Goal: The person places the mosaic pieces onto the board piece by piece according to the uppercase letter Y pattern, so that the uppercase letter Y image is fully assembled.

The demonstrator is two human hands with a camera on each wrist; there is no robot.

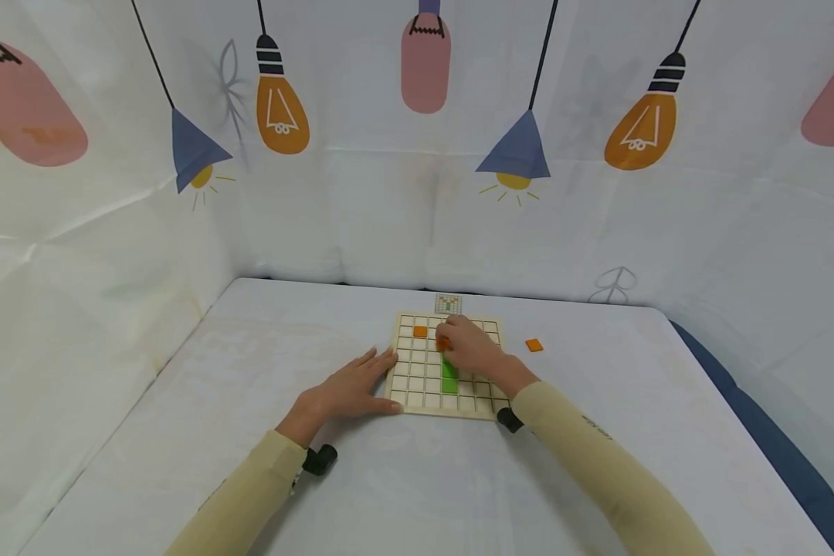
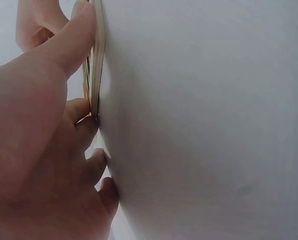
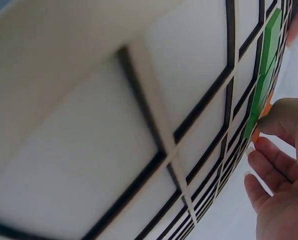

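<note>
A square wooden grid board lies on the white table. My left hand rests at its left edge, fingers spread; in the left wrist view the thumb and fingertips of the left hand touch the board's side. Over the upper middle of the board, my right hand pinches an orange tile. Green tiles lie in a column just below it. In the right wrist view the right hand has thumb and fingers at the orange tile, beside the green tiles.
One orange tile sits in a cell at the board's upper left. Another orange tile lies on the table right of the board. A small card with a grid pattern is behind the board. Printed white sheeting hangs around the table.
</note>
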